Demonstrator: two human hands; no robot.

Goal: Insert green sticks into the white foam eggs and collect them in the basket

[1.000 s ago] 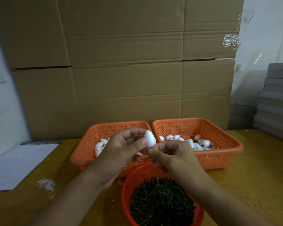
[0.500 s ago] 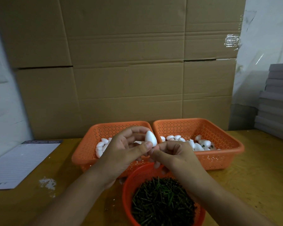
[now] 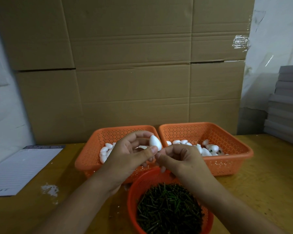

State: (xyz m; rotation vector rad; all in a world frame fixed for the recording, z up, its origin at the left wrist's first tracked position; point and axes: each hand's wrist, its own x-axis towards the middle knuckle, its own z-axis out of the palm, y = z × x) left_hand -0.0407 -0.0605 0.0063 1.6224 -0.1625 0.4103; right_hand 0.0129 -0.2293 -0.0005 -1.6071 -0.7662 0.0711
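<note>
A wall of flattened brown cardboard stands upright across the back of the scene, with a stack of grey sheets at its right. Below it runs a yellow wooden surface, bearing a lined paper pad at the left edge and a patch of white crumbs near it. Two rectangular orange baskets sit side by side against the cardboard: the left basket and the right basket, each holding loose white foam eggs. Nearer the camera, a round orange basket is filled with short green sticks. Both forearms reach in from the bottom edge and meet above the gap between the baskets. The left hand has its fingers curled around one foam egg, held upright with the pointed end up, the thumb pressed at its lower side. The right hand is curled, thumb and forefinger pinched together right at the base of that egg; whether a stick lies between them cannot be told.
</note>
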